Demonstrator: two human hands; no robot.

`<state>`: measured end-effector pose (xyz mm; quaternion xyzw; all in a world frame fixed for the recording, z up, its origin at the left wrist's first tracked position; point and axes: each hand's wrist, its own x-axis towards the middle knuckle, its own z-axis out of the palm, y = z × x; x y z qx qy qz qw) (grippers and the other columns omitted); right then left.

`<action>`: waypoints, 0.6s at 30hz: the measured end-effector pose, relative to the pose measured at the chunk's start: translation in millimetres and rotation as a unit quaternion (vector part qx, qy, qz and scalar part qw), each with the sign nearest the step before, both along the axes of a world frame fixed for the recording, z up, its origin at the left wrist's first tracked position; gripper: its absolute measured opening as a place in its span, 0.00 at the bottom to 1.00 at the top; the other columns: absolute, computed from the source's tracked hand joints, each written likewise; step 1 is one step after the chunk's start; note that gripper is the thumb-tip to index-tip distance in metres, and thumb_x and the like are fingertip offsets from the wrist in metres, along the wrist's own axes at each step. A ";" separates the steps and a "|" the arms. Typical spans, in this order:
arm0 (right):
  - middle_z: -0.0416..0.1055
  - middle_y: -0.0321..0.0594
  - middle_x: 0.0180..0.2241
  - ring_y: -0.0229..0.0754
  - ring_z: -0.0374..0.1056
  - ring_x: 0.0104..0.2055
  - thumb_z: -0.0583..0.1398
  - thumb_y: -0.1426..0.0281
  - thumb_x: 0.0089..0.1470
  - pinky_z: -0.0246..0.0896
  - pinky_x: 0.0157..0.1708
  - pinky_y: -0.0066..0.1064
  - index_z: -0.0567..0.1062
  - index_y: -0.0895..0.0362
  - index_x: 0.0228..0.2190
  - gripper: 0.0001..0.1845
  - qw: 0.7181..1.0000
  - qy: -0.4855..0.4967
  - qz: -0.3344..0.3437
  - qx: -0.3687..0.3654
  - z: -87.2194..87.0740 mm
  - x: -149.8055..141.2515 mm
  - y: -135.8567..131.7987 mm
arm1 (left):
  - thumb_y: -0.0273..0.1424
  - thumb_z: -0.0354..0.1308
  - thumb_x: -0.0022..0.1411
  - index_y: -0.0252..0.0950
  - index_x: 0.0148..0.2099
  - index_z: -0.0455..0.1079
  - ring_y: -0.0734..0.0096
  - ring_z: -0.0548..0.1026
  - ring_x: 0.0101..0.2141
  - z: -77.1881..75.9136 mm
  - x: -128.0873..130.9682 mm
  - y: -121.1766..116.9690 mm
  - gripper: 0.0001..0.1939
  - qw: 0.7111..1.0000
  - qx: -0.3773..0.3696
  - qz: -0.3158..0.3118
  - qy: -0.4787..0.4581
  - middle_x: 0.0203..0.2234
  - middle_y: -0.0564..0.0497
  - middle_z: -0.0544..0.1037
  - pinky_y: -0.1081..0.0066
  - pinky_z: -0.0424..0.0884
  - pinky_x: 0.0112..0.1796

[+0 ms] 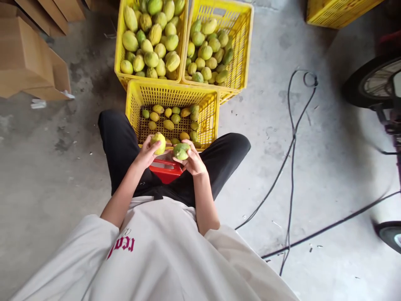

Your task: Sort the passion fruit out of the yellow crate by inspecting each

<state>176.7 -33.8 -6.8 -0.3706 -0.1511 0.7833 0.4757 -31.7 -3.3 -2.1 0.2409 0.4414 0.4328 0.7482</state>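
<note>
My left hand [146, 154] is closed around a rounded yellow fruit [159, 143], with the thumb on its side. A plump green fruit [181, 151] is gripped by my right hand [194, 160], close beside the yellow one. Both hands are above my lap, at the near edge of a yellow plastic crate [133, 100]. In that crate lie several smaller yellow and green fruits [168, 124], spread over its slotted bottom. Between my legs shows part of a red plastic stool [169, 176].
Beyond it stand two yellow crates, left [120, 46] and right [242, 54], with many yellow-green fruits. Cardboard boxes [26, 54] are at the left. Black cables [293, 138] cross the concrete floor, near a wheel [372, 83]. Another yellow crate [338, 12] is at upper right.
</note>
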 end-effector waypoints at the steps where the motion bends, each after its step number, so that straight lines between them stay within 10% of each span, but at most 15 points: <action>1: 0.82 0.31 0.39 0.42 0.83 0.39 0.77 0.56 0.50 0.82 0.35 0.30 0.73 0.47 0.47 0.29 0.999 -0.009 -0.018 -0.024 -3.4 -0.7 1.3 | 0.49 0.82 0.46 0.42 0.47 0.65 0.64 0.87 0.38 0.3 -3.4 -1.5 0.37 1.000 0.001 0.002 -0.003 0.37 0.55 0.82 0.68 0.81 0.38; 10: 0.80 0.42 0.27 0.46 0.80 0.29 0.58 0.52 0.69 0.66 0.15 0.26 0.76 0.56 0.40 0.20 0.980 -0.017 -0.101 -0.172 -24.8 -16.5 18.0 | 0.46 0.76 0.56 0.35 0.46 0.71 0.74 0.77 0.23 0.2 -0.2 -3.7 0.27 0.998 -0.013 -0.056 0.012 0.26 0.54 0.79 0.75 0.68 0.23; 18: 0.83 0.42 0.37 0.46 0.81 0.38 0.56 0.50 0.71 0.81 0.34 0.35 0.76 0.53 0.46 0.20 0.983 0.049 -0.110 -0.138 -21.9 -20.8 20.4 | 0.40 0.48 0.78 0.36 0.43 0.71 0.67 0.81 0.26 8.0 11.5 6.3 0.16 0.989 -0.149 -0.004 -0.016 0.28 0.49 0.81 0.68 0.79 0.29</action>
